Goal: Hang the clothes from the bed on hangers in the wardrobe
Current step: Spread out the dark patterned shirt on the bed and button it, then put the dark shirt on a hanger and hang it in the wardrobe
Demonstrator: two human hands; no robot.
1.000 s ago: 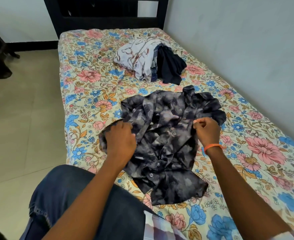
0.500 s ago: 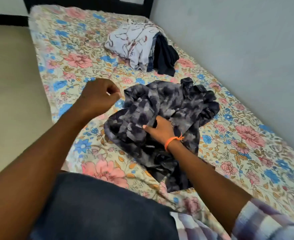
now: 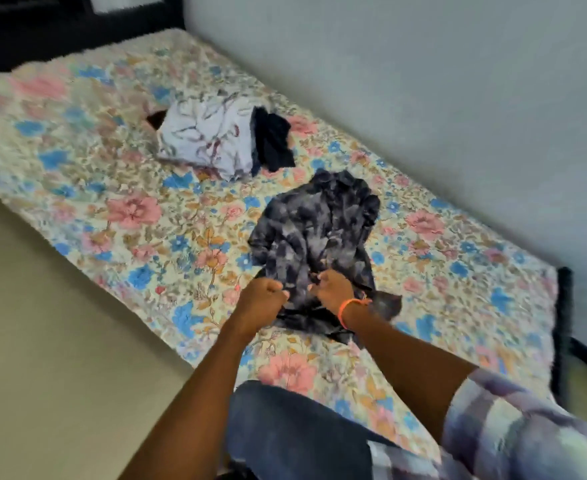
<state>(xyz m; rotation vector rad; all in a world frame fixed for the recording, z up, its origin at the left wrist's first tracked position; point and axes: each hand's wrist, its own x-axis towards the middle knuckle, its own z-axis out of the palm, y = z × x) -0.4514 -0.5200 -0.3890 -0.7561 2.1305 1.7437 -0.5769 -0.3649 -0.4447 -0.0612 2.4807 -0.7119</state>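
Note:
A dark grey tie-dye button shirt (image 3: 316, 230) lies crumpled in the middle of the floral bed (image 3: 118, 216). My left hand (image 3: 262, 299) and my right hand (image 3: 331, 289), which wears an orange wristband, sit close together at the shirt's near edge, both with fingers curled and gripping its fabric. Further up the bed lies a pile of clothes: a white patterned garment (image 3: 209, 136) and a dark navy one (image 3: 273, 140) beside it. No hanger or wardrobe is in view.
A grey wall (image 3: 423, 81) runs along the bed's right side. The black headboard (image 3: 60, 26) stands at the far end and a black bed post (image 3: 563, 327) at the near right corner. Beige tiled floor (image 3: 42, 358) lies to the left. My knee in blue jeans (image 3: 285, 431) is at the bed's edge.
My left hand came back down from above the bed to the shirt's near edge, and my right hand shifted there too. Both now grip the fabric side by side. The view pulled back.

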